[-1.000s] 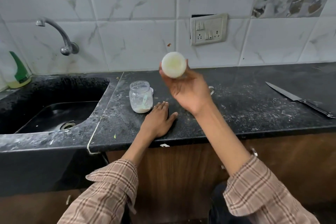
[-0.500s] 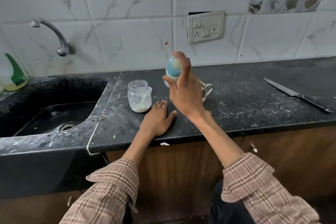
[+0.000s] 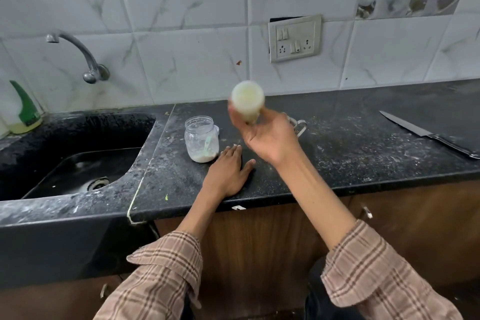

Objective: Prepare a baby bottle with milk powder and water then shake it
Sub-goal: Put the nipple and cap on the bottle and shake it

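Note:
My right hand (image 3: 270, 138) grips the baby bottle (image 3: 248, 100) in the air above the black counter (image 3: 337, 153). The bottle is tipped so that its pale round base faces me, and it looks milky and motion-blurred. Its teat end is hidden behind my fingers. My left hand (image 3: 228, 171) rests flat on the counter with its fingers straight, just right of the open glass jar (image 3: 202, 139). The jar holds a little white milk powder and a pale green scoop.
A clear glass mug (image 3: 298, 126) stands behind my right hand. A long knife (image 3: 426, 136) lies at the counter's right. To the left are the black sink (image 3: 78, 161), a wall tap (image 3: 78, 54) and a green-capped bottle (image 3: 23, 112). A switch plate (image 3: 294, 37) is on the tiles.
My right hand has swung the bottle from upright, blue cap up, back to tipped with its base toward me. The left hand has stayed flat on the counter.

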